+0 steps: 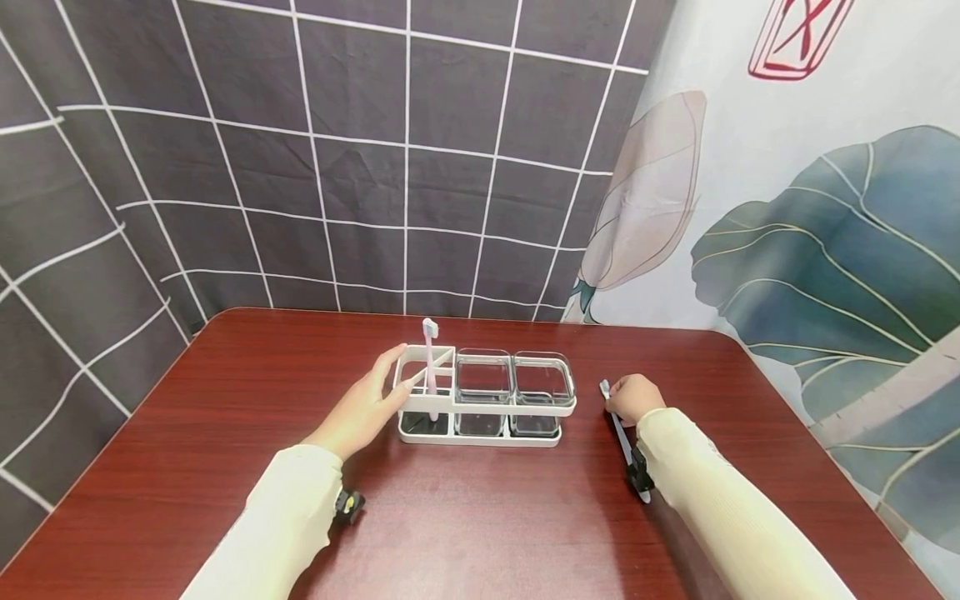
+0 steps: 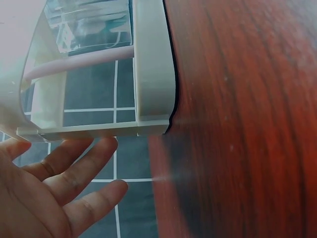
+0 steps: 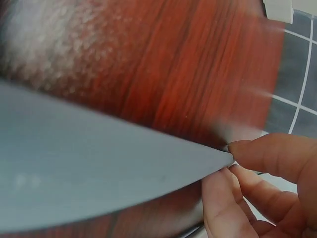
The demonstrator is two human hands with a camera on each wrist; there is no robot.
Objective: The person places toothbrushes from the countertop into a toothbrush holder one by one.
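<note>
The right hand (image 1: 636,397) pinches a toothbrush (image 1: 622,440) near its far end, right of the white rack (image 1: 480,408). The left hand (image 1: 362,408), fingers loosely extended, touches the rack's left end. Picking up seems underway; next calls for a firm pinch.

Reddish-brown, dark-grained wooden tabletop (image 1: 487,500); white two-tier plastic rack (image 1: 480,409); pale pink slender toothbrush (image 1: 431,367); pale grey-blue slender toothbrush (image 1: 622,436); dark grey fabric backdrop (image 1: 360,187), patterned with white grid.
</note>
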